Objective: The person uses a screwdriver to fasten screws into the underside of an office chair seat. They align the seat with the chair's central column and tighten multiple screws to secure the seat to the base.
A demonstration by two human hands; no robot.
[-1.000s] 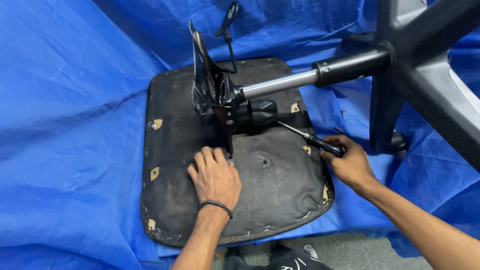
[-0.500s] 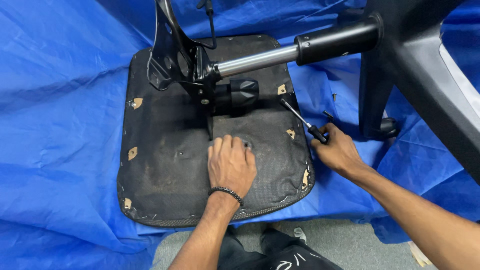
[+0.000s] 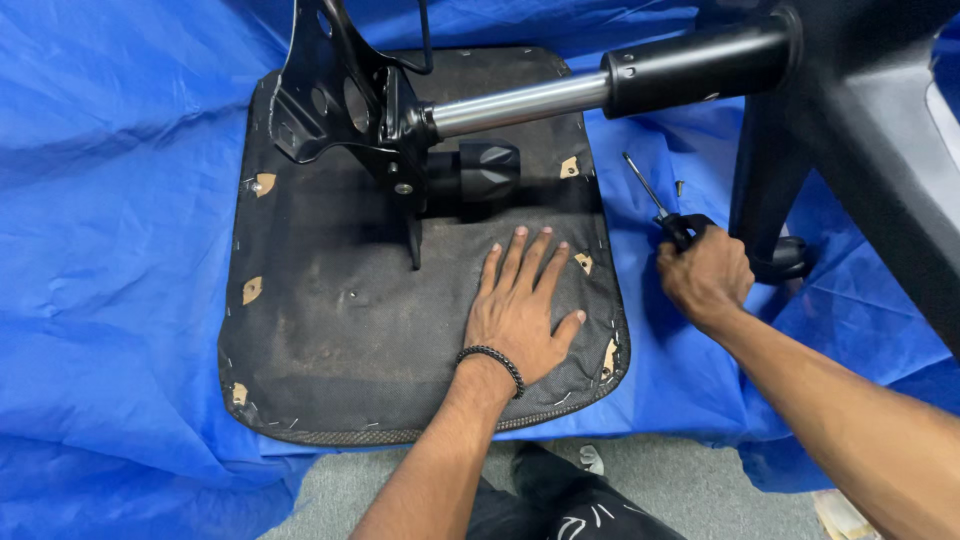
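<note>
The left hand (image 3: 520, 315) is lying flat with fingers spread on the upturned chair seat (image 3: 330, 330), which is resting on the blue tarp (image 3: 110, 250). The right hand (image 3: 705, 280) is closing around the black handle of a screwdriver (image 3: 665, 212) (its tip is pointing away, near a small loose screw (image 3: 680, 187)). The tilt mechanism (image 3: 345, 110) and gas cylinder (image 3: 520, 100) are hanging sideways; I think the heavy chair base (image 3: 860, 120) could swing and twist the plate, or the screw could get lost in the tarp folds.
</note>
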